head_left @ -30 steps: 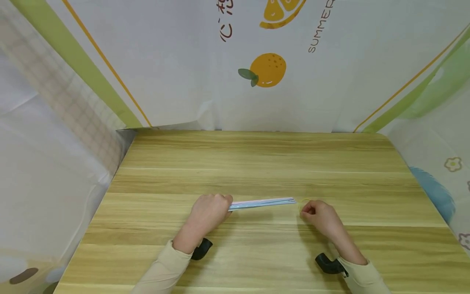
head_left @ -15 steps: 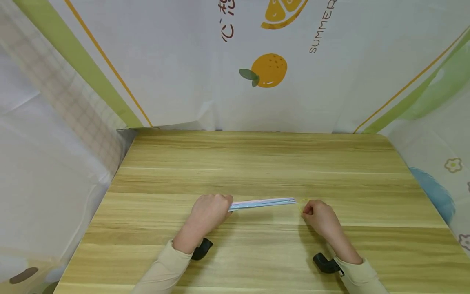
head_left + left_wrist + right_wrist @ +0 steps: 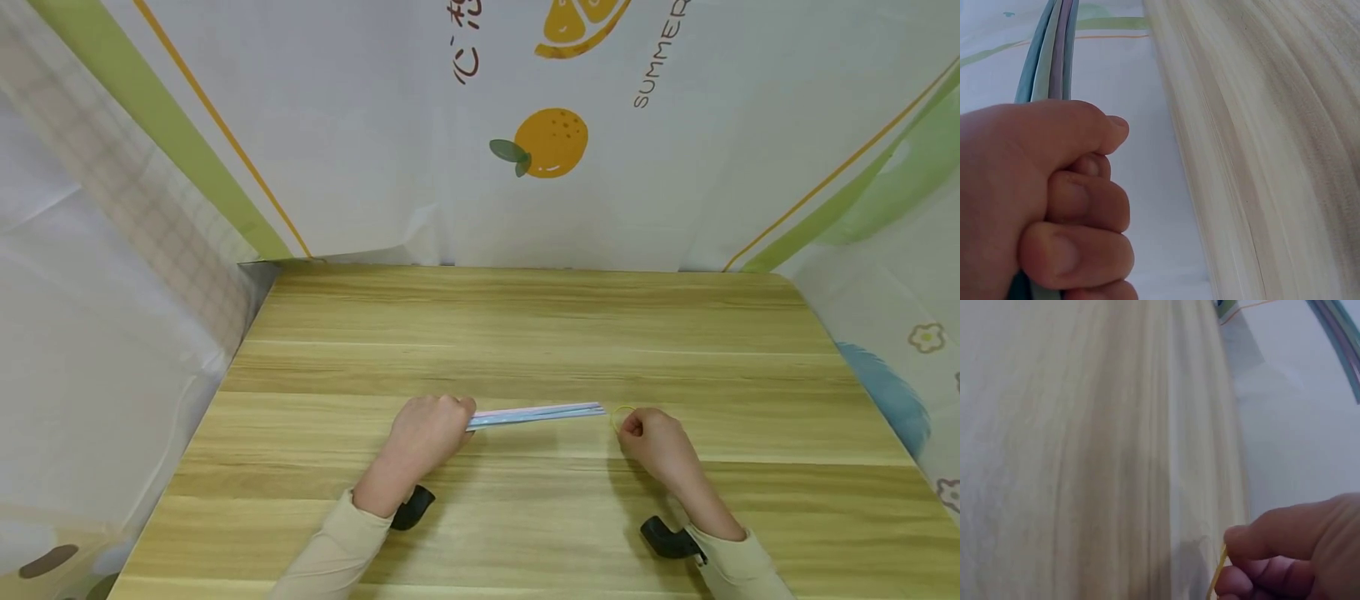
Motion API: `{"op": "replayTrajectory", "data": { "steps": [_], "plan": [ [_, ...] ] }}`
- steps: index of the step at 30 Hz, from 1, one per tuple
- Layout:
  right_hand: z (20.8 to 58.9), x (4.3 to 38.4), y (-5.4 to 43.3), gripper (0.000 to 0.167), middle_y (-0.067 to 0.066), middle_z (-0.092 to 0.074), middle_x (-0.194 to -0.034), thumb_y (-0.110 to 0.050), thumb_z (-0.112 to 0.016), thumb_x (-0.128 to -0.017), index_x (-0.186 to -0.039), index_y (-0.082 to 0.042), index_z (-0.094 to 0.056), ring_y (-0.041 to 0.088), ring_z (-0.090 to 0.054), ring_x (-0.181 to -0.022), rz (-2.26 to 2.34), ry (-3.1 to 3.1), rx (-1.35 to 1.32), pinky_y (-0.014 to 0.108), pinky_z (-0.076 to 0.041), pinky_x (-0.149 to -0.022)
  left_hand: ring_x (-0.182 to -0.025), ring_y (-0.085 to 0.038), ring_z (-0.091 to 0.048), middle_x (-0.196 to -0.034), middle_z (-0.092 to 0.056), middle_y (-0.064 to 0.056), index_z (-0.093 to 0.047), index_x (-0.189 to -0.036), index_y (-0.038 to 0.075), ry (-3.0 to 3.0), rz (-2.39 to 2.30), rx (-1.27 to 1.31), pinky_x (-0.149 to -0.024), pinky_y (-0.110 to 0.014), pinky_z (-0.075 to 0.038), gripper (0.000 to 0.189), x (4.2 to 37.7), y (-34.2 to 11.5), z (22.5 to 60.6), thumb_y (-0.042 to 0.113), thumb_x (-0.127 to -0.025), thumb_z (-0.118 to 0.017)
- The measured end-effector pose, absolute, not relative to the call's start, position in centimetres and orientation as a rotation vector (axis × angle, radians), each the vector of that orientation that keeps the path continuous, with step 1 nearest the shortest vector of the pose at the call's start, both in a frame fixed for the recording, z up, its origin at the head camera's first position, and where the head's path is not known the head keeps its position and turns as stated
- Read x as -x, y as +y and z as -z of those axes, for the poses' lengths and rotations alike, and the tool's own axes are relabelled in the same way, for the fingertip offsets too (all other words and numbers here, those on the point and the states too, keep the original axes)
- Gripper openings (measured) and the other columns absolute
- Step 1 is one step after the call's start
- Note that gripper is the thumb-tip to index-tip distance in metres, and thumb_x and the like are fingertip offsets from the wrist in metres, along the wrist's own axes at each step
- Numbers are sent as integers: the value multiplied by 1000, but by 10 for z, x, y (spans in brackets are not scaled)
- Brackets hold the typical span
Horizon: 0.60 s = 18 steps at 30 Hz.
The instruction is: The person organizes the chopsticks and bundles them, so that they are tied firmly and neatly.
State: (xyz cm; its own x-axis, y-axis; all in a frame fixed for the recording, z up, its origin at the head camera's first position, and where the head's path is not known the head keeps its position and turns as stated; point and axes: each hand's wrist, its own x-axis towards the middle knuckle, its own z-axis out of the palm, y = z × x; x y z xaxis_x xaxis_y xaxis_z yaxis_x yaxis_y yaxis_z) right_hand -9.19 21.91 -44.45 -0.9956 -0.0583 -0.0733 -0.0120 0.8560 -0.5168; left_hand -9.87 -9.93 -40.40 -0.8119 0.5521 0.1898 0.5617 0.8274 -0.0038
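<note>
My left hand (image 3: 429, 429) grips a bundle of thin pastel straws (image 3: 536, 415) in blue, green and pink, with the fingers curled round one end. The long free part points right toward my other hand, held above the table. In the left wrist view the straws (image 3: 1052, 56) rise side by side out of the fist. My right hand (image 3: 658, 446) pinches a thin yellow rubber band (image 3: 622, 407) between thumb and fingertips. Its loop stands just off the straws' free ends, with a small gap between. The right wrist view shows a short stretch of the band (image 3: 1217, 575) below the thumb.
A wood-grain table (image 3: 525, 333) lies under both hands. A white printed cloth (image 3: 375, 150) hangs behind it, and more cloth hangs at both sides. Black camera mounts (image 3: 667, 540) sit on both wrists.
My right hand has shifted slightly right, away from the straw ends, and the yellow loop shows more clearly. My left hand and the straws have stayed in place.
</note>
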Motion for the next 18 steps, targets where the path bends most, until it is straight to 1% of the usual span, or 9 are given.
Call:
{"op": "replayTrajectory", "data": {
  "steps": [4, 9, 18],
  "plan": [
    [442, 92, 221, 6, 2, -56, -71, -7, -59, -82, -78, -5, -63, 16, -49, -65, 880, 2949, 20, 30, -40, -63, -43, -6, -36, -55, -54, 1, -53, -66, 12, -2823, 78, 867, -37, -24, -32, 28, 99, -98, 405, 20, -81, -75],
    [435, 91, 219, 7, 4, -60, -74, -9, -60, -86, -83, -4, -64, 16, -51, -66, 952, 2947, -6, 30, -42, -64, -43, -6, -37, -55, -54, 1, -53, -66, 12, -2828, 86, 859, -37, -24, -32, 28, 100, -98, 405, 20, -80, -76],
    [409, 84, 209, 8, 4, -60, -75, -10, -61, -89, -89, -3, -64, 14, -49, -66, 1055, 2972, 2, 25, -41, -59, -44, -6, -34, -54, -51, 3, -51, -65, 13, -2843, 78, 853, -37, -24, -31, 29, 100, -97, 408, 19, -80, -75]
  ]
}}
